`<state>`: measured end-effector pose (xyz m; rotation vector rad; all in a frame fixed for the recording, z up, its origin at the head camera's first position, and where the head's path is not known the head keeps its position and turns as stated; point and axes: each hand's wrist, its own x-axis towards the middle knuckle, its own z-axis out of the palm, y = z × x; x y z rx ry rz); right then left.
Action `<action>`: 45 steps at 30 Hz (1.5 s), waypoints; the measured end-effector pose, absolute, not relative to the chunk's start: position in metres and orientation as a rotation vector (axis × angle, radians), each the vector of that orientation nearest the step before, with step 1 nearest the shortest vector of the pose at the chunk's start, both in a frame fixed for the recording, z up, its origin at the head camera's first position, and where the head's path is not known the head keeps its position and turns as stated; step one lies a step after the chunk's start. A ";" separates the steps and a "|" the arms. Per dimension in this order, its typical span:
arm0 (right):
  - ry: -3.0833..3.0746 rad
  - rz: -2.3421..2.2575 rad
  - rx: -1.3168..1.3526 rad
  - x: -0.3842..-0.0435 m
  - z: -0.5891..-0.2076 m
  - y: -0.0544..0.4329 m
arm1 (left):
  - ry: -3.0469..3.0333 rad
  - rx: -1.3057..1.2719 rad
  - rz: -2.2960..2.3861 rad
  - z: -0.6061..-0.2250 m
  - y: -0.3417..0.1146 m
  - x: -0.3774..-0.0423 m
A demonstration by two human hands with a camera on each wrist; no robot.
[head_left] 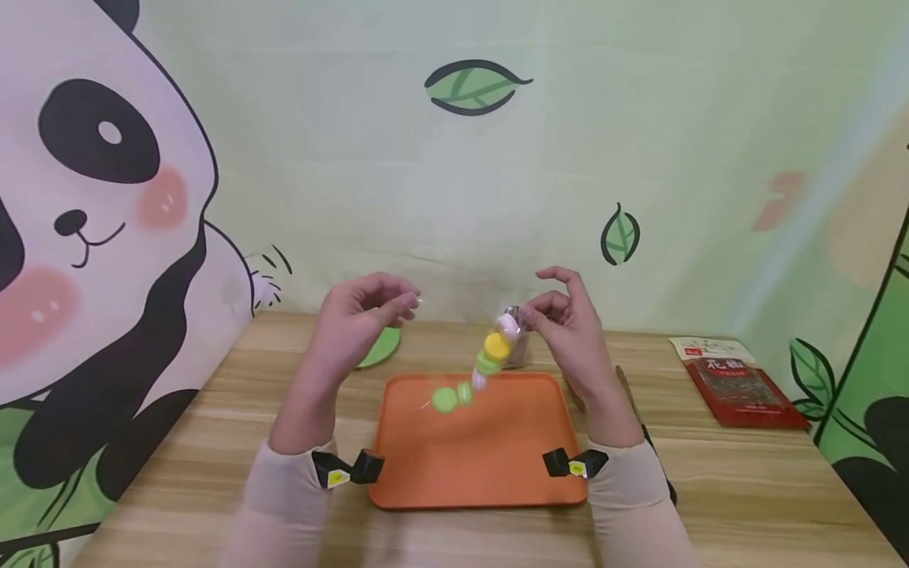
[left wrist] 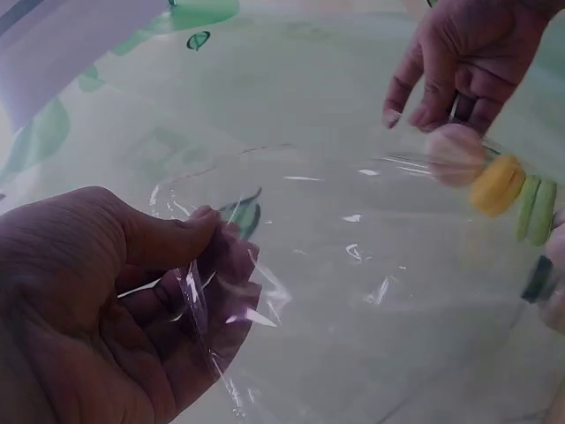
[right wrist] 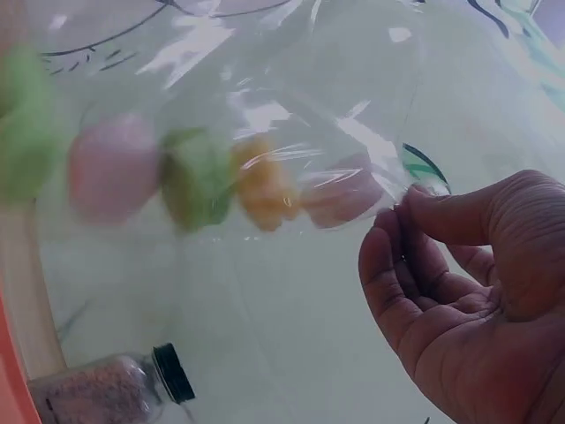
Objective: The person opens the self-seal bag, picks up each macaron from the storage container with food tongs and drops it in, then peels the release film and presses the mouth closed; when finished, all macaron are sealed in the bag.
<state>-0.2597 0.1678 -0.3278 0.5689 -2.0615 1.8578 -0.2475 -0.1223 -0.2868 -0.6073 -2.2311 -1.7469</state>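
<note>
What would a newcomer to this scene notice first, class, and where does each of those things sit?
First the skewer of pink, yellow and green sweets, hanging above the orange tray on the wooden table. Both hands are raised: the left hand pinches a clear plastic film, and the right hand pinches the skewer's top end. A big panda picture fills the wall at the left.

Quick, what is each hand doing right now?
Left hand: pinches clear plastic film.
Right hand: pinches the film beside the skewer of coloured balls.
</note>
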 end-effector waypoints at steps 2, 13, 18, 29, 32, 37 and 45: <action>-2.078 1.818 0.556 -0.259 -0.326 0.171 | -2.240 -0.613 -1.804 -0.295 -0.119 -0.252; -2.080 1.300 0.680 -0.228 -0.302 0.149 | -2.283 -0.803 -1.799 -0.308 -0.100 -0.253; -1.916 1.046 0.975 -0.229 -0.303 0.121 | -2.323 -0.872 -1.646 -0.307 -0.095 -0.246; -1.952 0.848 0.967 -0.235 -0.300 0.106 | -2.376 -0.880 -1.377 -0.296 -0.091 -0.235; -1.937 0.823 0.987 -0.236 -0.301 0.105 | -2.376 -0.910 -1.287 -0.294 -0.090 -0.230; -1.904 0.807 1.008 -0.237 -0.303 0.104 | -2.378 -0.935 -1.151 -0.291 -0.091 -0.224; -1.902 0.768 1.031 -0.238 -0.305 0.103 | -2.393 -0.956 -1.088 -0.292 -0.095 -0.225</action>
